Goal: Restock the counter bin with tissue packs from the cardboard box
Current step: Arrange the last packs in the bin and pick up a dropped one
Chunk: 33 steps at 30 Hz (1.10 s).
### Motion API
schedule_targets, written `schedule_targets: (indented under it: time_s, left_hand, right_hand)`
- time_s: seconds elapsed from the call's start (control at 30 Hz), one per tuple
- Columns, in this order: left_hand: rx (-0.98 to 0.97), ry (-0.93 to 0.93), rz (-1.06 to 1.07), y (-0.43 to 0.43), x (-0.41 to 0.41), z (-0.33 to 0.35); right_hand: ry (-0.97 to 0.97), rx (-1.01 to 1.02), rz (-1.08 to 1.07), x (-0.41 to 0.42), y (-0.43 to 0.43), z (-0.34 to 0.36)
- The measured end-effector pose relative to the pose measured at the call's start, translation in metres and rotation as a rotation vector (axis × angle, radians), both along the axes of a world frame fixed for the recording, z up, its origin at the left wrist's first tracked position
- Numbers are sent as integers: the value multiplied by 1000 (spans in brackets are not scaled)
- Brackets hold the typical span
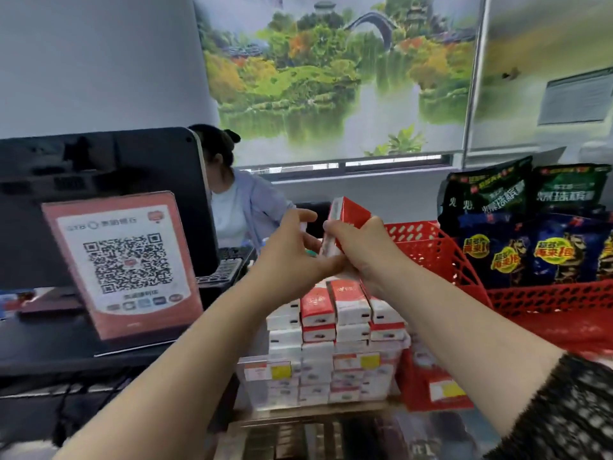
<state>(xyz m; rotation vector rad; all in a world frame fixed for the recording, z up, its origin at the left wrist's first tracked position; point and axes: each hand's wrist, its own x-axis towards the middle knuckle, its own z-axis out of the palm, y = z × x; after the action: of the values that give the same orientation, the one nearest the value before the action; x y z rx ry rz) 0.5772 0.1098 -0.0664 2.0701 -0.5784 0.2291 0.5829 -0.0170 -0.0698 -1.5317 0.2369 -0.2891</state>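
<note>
1. The right hand (361,250) is gripping a red tissue pack (348,214), holding it tilted above the counter bin (262,366).
2. The left hand (292,250) is hovering just beside it, fingers spread and relaxed, thumb touching the right hand beneath the pack.
3. Stacked packs (335,313) are rising above the clear bin's rim.
4. A red basket (431,247) is sitting just right of the bin, with snack bags (537,234) standing further right.
5. A QR sign (122,260) is standing before a dark monitor (99,167), and a person (232,207) is sitting behind.
</note>
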Motion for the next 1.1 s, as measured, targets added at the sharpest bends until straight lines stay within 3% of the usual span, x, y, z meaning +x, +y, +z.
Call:
schedule_targets:
  time_s: [0.23,0.47,0.77,1.1]
  left_hand:
    - [-394,243,163,26,30,11]
    - [-414,278,325,38,49,-6]
    - [-356,326,382,47,50,-26]
    - [-401,389,315,31,50,-29]
  right_hand:
    - [232,-361,119,41,-10,-15]
    - [370,-619,191,71,-5,-29]
    - [328,-613,406,72,8,-41]
    - [326,-681,222,69,13,-48]
